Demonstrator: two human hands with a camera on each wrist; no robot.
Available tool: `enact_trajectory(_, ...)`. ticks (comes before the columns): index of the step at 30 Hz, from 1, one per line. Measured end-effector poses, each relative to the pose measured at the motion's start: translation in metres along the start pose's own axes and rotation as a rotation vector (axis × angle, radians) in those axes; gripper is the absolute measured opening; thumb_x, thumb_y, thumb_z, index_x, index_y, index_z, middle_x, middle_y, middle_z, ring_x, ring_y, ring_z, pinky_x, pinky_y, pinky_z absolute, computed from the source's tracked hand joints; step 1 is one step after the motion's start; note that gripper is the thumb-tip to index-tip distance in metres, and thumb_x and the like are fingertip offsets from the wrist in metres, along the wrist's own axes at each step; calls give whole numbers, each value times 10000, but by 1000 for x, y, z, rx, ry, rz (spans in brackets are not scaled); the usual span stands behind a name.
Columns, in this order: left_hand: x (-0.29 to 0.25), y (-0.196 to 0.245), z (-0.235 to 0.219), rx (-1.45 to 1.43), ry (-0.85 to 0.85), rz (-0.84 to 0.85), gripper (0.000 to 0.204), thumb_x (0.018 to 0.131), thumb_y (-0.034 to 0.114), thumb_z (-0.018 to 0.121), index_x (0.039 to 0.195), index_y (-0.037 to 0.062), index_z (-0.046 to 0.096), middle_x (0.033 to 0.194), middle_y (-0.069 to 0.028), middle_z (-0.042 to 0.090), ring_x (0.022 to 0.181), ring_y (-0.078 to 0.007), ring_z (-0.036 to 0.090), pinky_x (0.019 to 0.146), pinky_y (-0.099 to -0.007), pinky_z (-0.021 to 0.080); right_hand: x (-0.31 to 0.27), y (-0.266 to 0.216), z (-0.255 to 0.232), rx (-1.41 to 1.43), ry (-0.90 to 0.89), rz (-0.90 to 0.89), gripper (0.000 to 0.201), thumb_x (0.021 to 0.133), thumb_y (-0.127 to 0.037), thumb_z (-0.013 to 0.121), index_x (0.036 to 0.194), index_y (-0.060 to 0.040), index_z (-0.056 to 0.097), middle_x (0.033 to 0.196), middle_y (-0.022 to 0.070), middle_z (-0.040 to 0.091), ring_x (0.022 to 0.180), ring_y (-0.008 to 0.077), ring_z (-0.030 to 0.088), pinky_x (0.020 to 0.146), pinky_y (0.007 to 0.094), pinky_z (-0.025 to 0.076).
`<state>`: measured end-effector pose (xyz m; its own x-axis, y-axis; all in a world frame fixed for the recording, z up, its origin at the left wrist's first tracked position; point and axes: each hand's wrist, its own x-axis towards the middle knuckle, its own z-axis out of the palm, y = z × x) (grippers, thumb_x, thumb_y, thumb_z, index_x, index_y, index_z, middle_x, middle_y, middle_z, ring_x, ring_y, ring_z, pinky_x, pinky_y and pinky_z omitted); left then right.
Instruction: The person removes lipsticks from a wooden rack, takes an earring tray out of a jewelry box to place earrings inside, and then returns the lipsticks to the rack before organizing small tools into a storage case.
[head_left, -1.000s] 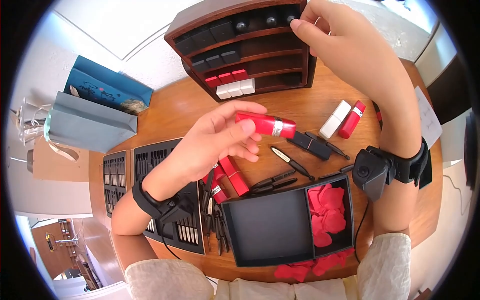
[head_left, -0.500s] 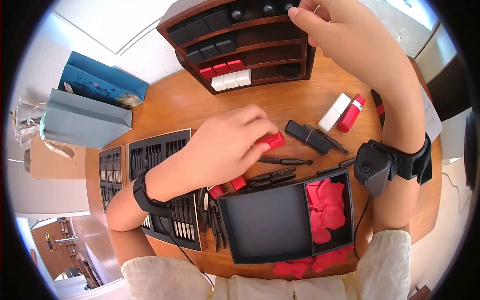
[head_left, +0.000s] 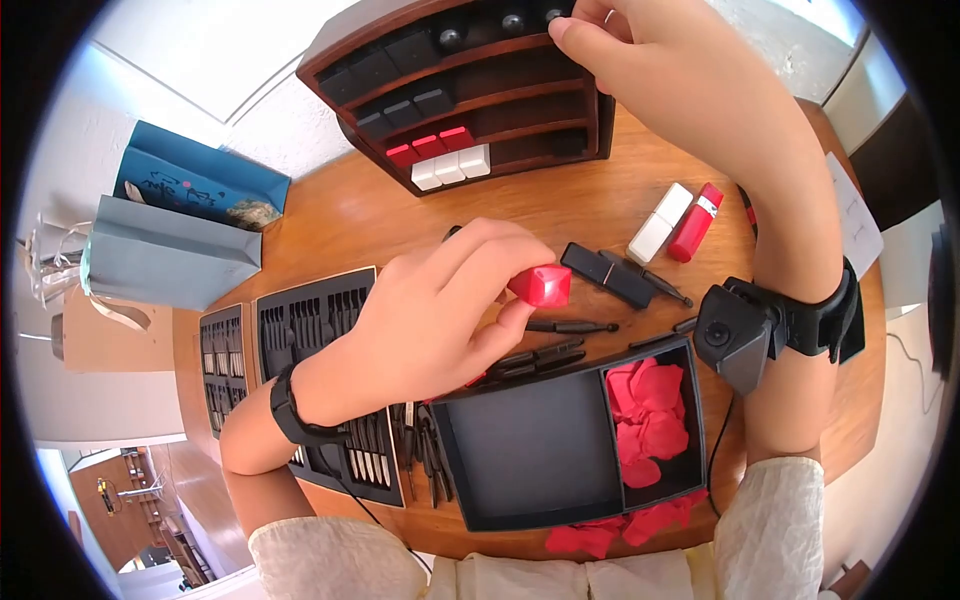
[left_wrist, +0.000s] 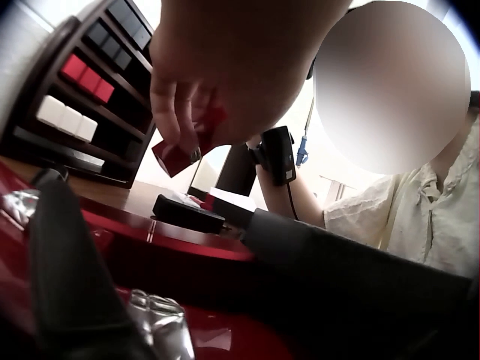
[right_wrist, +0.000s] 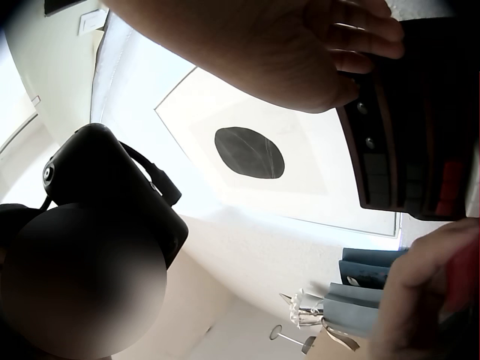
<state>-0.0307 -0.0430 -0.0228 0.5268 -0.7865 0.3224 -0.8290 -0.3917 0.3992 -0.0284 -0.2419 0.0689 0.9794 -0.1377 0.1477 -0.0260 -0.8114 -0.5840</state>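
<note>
My left hand (head_left: 425, 300) holds a red lipstick (head_left: 545, 286) over the table, pinched between thumb and fingers, one end facing the head camera. In the left wrist view the same fingers (left_wrist: 180, 112) are curled round it. My right hand (head_left: 655, 50) grips the upper right corner of a wooden display rack (head_left: 490, 70), its thumb beside a round black knob-like end (head_left: 555, 15). Black, red and white lipsticks stand on the rack's shelves. Beyond my left hand lie a black lipstick (head_left: 606, 275), a white one (head_left: 658, 222) and a red one with a silver band (head_left: 697, 222).
A black two-part box (head_left: 530, 450) stands at the front, red petals (head_left: 648, 420) in its right part and more petals (head_left: 600, 535) before it. Slim black pens (head_left: 430, 455) lie around it. Black fitted trays (head_left: 310, 310) and paper bags (head_left: 175, 245) stand left.
The left hand has turned over and lowered with the red lipstick, which now points its end at the head camera. The right hand stays at the rack's corner. The head view has shifted slightly.
</note>
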Motion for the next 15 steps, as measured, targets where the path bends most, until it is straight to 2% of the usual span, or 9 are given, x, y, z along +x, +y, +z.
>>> enact_trajectory(2, -3, 2, -1, 29, 107, 99, 395, 732, -20, 699, 1103, 57, 589, 1009, -95, 645, 754, -232, 661, 614, -297, 540, 3, 1, -2, 12, 1, -35, 273, 938, -210, 506, 833, 29, 587, 753, 199, 621, 734, 318, 625, 711, 391, 511)
enact_trajectory(4, -4, 0, -1, 51, 132, 121, 400, 725, -14, 705, 1103, 51, 591, 1026, -104, 647, 753, -233, 660, 614, -296, 540, 10, -3, -13, 67, -162, 76, 279, 934, -210, 507, 826, 33, 592, 754, 204, 628, 740, 326, 630, 719, 396, 514)
enact_trajectory(5, -4, -2, -1, 72, 158, 143, 405, 718, -9, 711, 1102, 46, 593, 1042, -113, 650, 752, -235, 658, 614, -295, 540, 12, 3, -13, 67, -160, 75, 279, 934, -210, 507, 826, 33, 592, 754, 204, 628, 740, 326, 630, 719, 396, 514)
enact_trajectory(7, -2, -8, 0, 158, 196, 164, 396, 725, -2, 712, 1100, 43, 591, 1041, -118, 651, 747, -230, 658, 614, -291, 541, 12, 16, -11, 134, -162, -158, 288, 931, -210, 507, 822, 40, 597, 761, 214, 634, 749, 340, 633, 722, 399, 514)
enact_trajectory(9, 2, -14, -2, 242, 232, 185, 387, 732, 6, 712, 1097, 41, 590, 1040, -123, 651, 743, -225, 657, 614, -287, 543, 4, 19, 1, 84, -56, -179, 288, 931, -211, 508, 826, 42, 598, 770, 219, 637, 755, 348, 634, 725, 402, 513)
enact_trajectory(10, 6, -19, -4, 423, 222, 333, 364, 748, 24, 703, 1092, 38, 587, 1033, -123, 650, 757, -217, 655, 621, -285, 547, 1, 17, 4, 33, 47, -199, 289, 930, -211, 509, 830, 44, 600, 779, 224, 641, 762, 356, 635, 728, 405, 513)
enact_trajectory(11, 10, -25, -6, 606, 210, 479, 343, 763, 42, 694, 1087, 35, 583, 1027, -122, 648, 771, -209, 652, 628, -284, 551, 4, 13, 0, 33, 49, -200, 289, 930, -211, 509, 830, 44, 600, 779, 224, 641, 762, 356, 635, 728, 405, 513)
enact_trajectory(13, 19, -39, -6, 674, 200, 536, 318, 776, 61, 682, 1076, 36, 580, 1025, -121, 645, 790, -203, 647, 632, -282, 553, 13, 3, -12, 78, -163, 5, 288, 930, -209, 509, 831, 45, 602, 788, 228, 644, 770, 361, 638, 734, 408, 514)
enact_trajectory(15, 27, -53, 2, 773, 211, 600, 260, 765, 84, 661, 1003, 47, 563, 987, -97, 629, 837, -203, 634, 693, -298, 562, 14, 5, -12, 88, -161, -10, 289, 931, -208, 508, 835, 47, 604, 792, 227, 645, 772, 362, 641, 735, 410, 516)
